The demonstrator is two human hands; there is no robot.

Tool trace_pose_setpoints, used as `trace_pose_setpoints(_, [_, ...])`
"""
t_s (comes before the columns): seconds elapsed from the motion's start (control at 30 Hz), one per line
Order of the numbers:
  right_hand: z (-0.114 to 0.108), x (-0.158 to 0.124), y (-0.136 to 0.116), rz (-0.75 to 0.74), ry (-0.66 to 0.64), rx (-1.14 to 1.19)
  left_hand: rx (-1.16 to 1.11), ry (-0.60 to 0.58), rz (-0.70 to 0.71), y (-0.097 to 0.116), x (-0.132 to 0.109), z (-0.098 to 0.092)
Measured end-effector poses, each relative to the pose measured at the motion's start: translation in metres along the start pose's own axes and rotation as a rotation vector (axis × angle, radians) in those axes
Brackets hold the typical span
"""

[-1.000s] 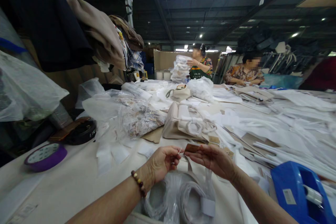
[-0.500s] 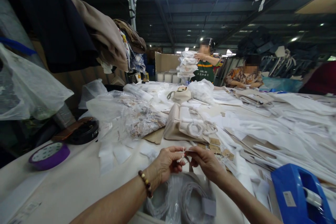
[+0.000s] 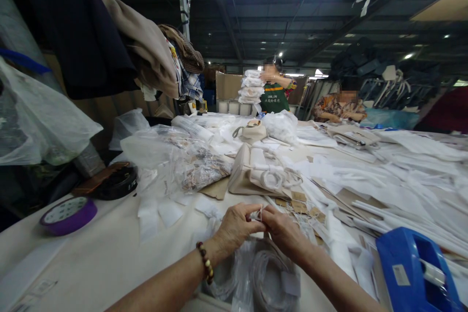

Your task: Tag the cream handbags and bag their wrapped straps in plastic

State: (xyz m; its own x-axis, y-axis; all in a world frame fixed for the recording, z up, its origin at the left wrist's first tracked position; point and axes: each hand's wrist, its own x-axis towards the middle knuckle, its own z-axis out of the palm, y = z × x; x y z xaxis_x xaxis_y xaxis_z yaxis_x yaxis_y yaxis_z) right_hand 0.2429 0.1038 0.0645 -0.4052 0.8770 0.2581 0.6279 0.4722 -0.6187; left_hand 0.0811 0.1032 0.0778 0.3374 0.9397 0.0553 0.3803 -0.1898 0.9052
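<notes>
Left hand point(image 3: 236, 226): fingers curled, thumb and forefinger pinched on a thin white string point(image 3: 258, 214). Bead bracelet point(image 3: 205, 263) on the wrist. Right hand point(image 3: 283, 231): also closed on the string, fingertips meeting the left hand's. The string sits between the two hands, at the near edge of the surface point(image 3: 102, 253), and only a short loop of it sticks up above the fingers.

Hard to make out: how the string runs inside the grips (covered by the fingers), and whether anything is attached to it. Below the hands, coiled white cords point(image 3: 265, 273) in clear bags are partly covered by both wrists and cut off by the bottom edge.

Around, left to right: purple tape roll point(image 3: 68, 214); black tape roll point(image 3: 117, 183); heap of clear plastic bags point(image 3: 190, 161); beige bag point(image 3: 243, 175) just beyond the hands; brown card tags point(image 3: 300, 202) near the right hand; blue tape dispenser point(image 3: 409, 268), cut off at the lower right. At the far end of the surface, a person in a green apron point(image 3: 275, 97) holds a stack of white packets point(image 3: 251, 88); a second person point(image 3: 341, 107) sits to the right.
</notes>
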Motion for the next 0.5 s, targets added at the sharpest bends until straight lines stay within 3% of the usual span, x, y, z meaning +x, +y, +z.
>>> trace_pose_setpoints(0.1, [0.003,0.002,0.005,0.068,0.05,0.016,0.309,0.026,0.183,0.005,0.003,-0.005])
trace_pose_setpoints(0.23, [0.003,0.003,0.017,0.168,0.089,0.072,0.594,-0.059,0.394,0.007,0.01,-0.009])
trace_pose_setpoints(0.37, [-0.001,0.003,0.021,0.179,-0.001,0.194,0.764,-0.099,0.572,-0.002,0.02,-0.006])
trace_pose_setpoints(0.5, [-0.007,0.0,0.017,0.198,-0.092,0.309,0.847,-0.04,0.69,-0.009,0.026,-0.007])
